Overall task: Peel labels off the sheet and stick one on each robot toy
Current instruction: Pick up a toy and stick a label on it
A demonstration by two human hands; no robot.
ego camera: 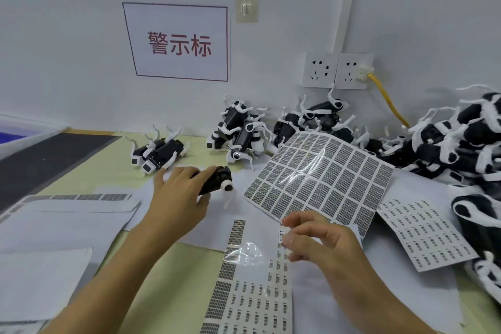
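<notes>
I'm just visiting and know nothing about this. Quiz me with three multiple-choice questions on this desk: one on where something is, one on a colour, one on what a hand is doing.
1. Where does the big pile of toys lie?
A. far right
B. front left
C. on the black mat

2. What colour is the cable plugged into the socket?
A. blue
B. yellow
C. green

3. What is the left hand doing?
A. resting flat on paper
B. lifting a sheet
C. gripping a toy

Answers:
1 A, the heap fills the desk's right edge.
2 B, a yellow lead runs down from the plug.
3 C, its fingers wrap a black toy, while the right hand reaches over the label sheet.
</notes>
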